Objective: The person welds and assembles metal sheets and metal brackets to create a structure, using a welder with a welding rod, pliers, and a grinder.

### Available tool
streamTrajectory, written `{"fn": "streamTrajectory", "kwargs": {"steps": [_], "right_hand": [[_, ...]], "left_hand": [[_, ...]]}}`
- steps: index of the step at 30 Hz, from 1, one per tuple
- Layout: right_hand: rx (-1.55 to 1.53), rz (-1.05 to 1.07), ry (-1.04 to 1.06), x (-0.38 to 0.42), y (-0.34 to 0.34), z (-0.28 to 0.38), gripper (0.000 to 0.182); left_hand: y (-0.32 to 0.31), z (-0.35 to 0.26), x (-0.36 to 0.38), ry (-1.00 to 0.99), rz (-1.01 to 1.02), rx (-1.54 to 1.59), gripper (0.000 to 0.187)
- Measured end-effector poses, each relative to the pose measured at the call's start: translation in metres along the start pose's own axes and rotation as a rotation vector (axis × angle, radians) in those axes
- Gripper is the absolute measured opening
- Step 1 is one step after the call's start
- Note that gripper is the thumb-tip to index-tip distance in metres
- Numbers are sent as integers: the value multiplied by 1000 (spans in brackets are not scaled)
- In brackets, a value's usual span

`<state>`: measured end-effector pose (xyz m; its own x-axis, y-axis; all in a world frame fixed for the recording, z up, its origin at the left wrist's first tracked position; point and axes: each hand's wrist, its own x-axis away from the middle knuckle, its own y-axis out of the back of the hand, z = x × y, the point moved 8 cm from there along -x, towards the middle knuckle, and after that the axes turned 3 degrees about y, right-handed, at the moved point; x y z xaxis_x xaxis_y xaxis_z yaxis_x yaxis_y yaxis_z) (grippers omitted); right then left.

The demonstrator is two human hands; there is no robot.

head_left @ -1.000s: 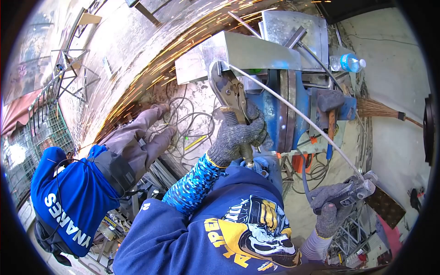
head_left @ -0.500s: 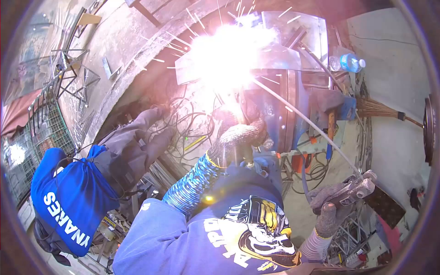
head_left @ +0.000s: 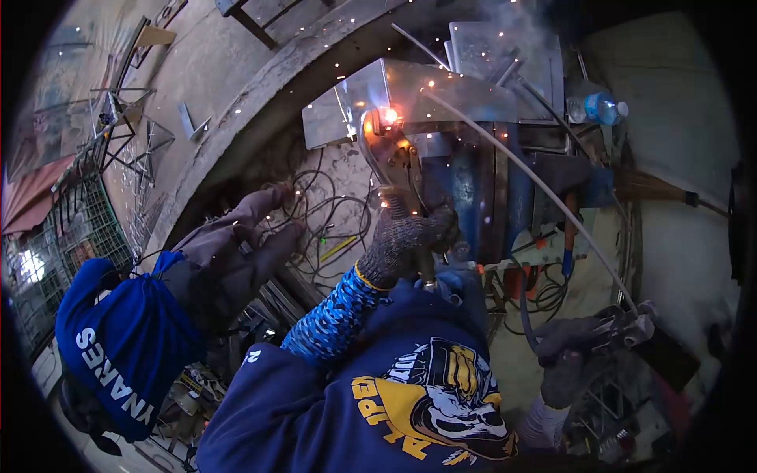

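Note:
My gloved left hand [head_left: 402, 244] is wrapped round the locking pliers [head_left: 398, 154], whose jaws sit at the lower edge of a bent sheet-metal piece [head_left: 359, 91]. A small orange glow burns on the metal by the jaws. My gloved right hand [head_left: 572, 355] grips an electrode holder [head_left: 627, 325] at the right. From it a long welding rod [head_left: 520, 162] slants up and left, its tip in front of the sheet metal and apart from the glowing spot. Smoke and scattered sparks hang around the piece.
A person in a blue shirt [head_left: 130, 339] crouches at left. Cables [head_left: 327, 209] coil on the floor. Beside the metal lie a plastic bottle [head_left: 599, 108], a hammer [head_left: 569, 221] and a broom [head_left: 650, 188]. A metal frame [head_left: 126, 126] stands far left.
The blinding arc has gone out, leaving a small glow and drifting sparks. The rod's tip has moved slightly up and left, now visible. The pliers and sheet metal show clearly.

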<state>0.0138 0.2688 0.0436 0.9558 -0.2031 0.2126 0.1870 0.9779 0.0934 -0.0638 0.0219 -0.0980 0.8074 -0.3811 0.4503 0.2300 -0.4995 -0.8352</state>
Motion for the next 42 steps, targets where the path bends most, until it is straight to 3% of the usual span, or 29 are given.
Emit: {"fn": "streamTrajectory", "kwargs": {"steps": [2,5,7,10,23,35,40,42], "right_hand": [[2,19,25,1,-1,2,48],[21,-5,-26,5,5,-4,49],[22,-22,-52,8,8,-10,52],[16,-63,-50,10,10,-12,53],[30,-158,-65,10,16,-16,53],[-14,-13,-21,-1,10,-15,42],[-42,-43,-49,-1,12,-19,43],[-90,-27,-56,-5,15,-24,45]], "left_hand": [[0,-5,0,-28,-40,-27,19],[-7,-9,-1,-91,62,-6,19],[-4,-8,0,-63,-45,-100,31],[-9,-10,0,-53,-41,-61,32],[-7,-8,-1,-72,-32,-10,27],[-11,-9,-1,-72,3,5,30],[-7,-10,2,-45,-92,-123,33],[-14,-12,2,-70,24,-89,27]]}}
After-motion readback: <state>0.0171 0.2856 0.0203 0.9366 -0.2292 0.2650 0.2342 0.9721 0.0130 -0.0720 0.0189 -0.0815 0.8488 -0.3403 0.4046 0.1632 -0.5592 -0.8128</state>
